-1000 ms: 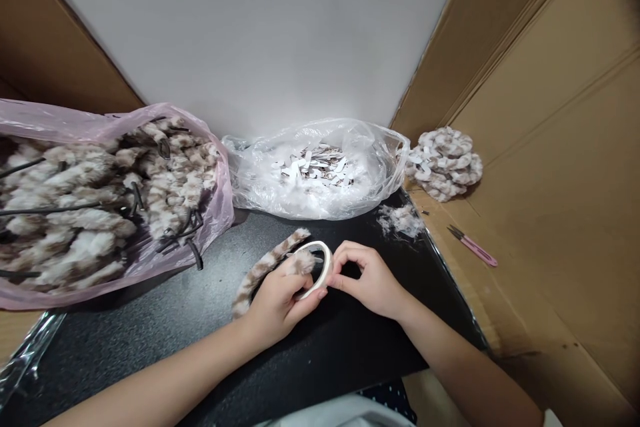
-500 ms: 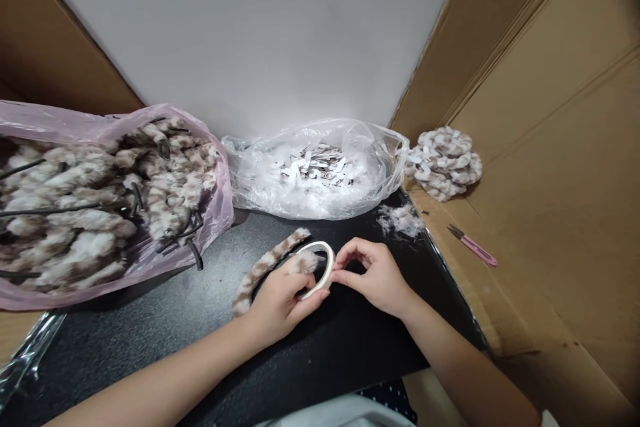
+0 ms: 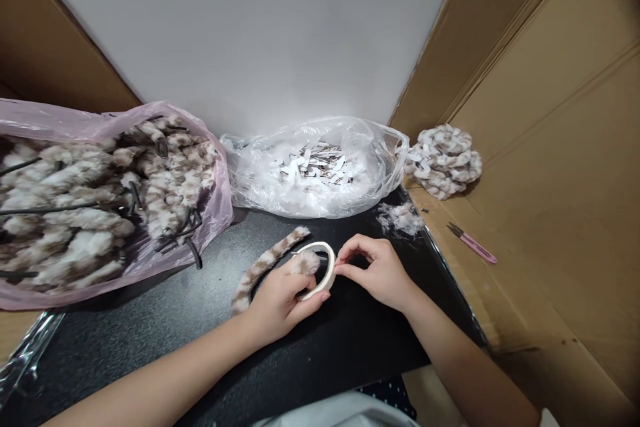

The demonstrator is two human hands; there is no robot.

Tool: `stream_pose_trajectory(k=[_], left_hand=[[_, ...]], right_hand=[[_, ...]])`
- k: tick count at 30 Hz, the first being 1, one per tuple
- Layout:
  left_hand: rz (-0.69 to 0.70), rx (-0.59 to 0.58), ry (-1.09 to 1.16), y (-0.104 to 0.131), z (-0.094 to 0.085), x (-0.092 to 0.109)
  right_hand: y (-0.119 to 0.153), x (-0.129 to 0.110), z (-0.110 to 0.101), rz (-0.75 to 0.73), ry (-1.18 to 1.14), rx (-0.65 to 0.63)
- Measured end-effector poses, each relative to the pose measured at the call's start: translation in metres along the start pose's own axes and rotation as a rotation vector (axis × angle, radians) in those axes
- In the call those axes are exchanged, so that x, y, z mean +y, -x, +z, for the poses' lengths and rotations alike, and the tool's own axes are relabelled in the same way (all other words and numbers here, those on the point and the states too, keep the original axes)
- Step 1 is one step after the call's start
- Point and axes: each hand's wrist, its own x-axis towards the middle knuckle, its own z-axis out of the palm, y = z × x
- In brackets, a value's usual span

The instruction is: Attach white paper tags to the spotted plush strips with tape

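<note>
My left hand point(image 3: 285, 297) is closed round a roll of white tape point(image 3: 330, 273) and a furry brown-and-white strip point(image 3: 267, 265). One end of the strip pokes up by the ring of tape; the rest curves away behind my hand over the black table point(image 3: 200, 347). At the roll's right edge, my right hand point(image 3: 377, 271) pinches with thumb and forefinger, apparently at the tape's edge. What exactly lies between those fingertips is too small to make out.
A pink bag point(image 3: 227, 193) of furry strips and dark rods lies left. Behind my hands is a clear bag point(image 3: 250, 180) with white pieces. A furry bundle point(image 3: 445, 160), pink thread snips point(image 3: 473, 245) and fluff point(image 3: 400, 219) are at the right, beside cardboard walls point(image 3: 565, 147).
The right hand's thumb and forefinger have come together at the roll's edge. The left hand still holds the tape and the furry strip in nearly the same place.
</note>
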Motion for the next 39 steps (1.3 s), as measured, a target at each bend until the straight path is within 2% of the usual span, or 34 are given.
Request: stream_pose_trajectory(k=[6, 11, 13, 16, 18, 21, 24, 28, 34, 39], left_hand=[[-0.035, -0.02, -0.057, 0.002, 0.001, 0.0], [-0.085, -0.039, -0.091, 0.003, 0.004, 0.0], [-0.073, -0.059, -0.067, 0.003, 0.005, 0.001], [-0.009, -0.088, -0.038, 0.002, 0.004, 0.001], [0.038, -0.124, -0.069, 0.002, 0.005, 0.0], [0.071, -0.161, -0.151, 0.003, 0.008, -0.003], [0.076, -0.114, -0.22, 0.002, 0.012, -0.004], [0.101, -0.079, -0.261, 0.0, 0.01, -0.003], [0.11, -0.265, -0.18, -0.003, 0.001, 0.0], [0.091, -0.192, -0.243, -0.006, 0.005, -0.007]], right_hand=[[0.004, -0.008, 0.001, -0.025, 0.11, -0.046], [0.028, -0.021, -0.006, 0.116, 0.053, -0.235], [0.035, -0.018, -0.012, 0.159, -0.001, -0.212], [0.035, -0.006, -0.023, 0.177, -0.077, -0.064], [0.033, -0.002, -0.028, 0.198, -0.137, -0.024], [0.042, -0.008, -0.027, 0.288, -0.323, -0.168], [0.064, -0.023, -0.017, 0.378, -0.489, -0.286], [0.087, -0.031, -0.015, 0.431, -0.53, -0.279], [0.085, -0.011, -0.046, 0.416, -0.449, -0.114], [0.102, -0.016, -0.045, 0.468, -0.523, -0.224]])
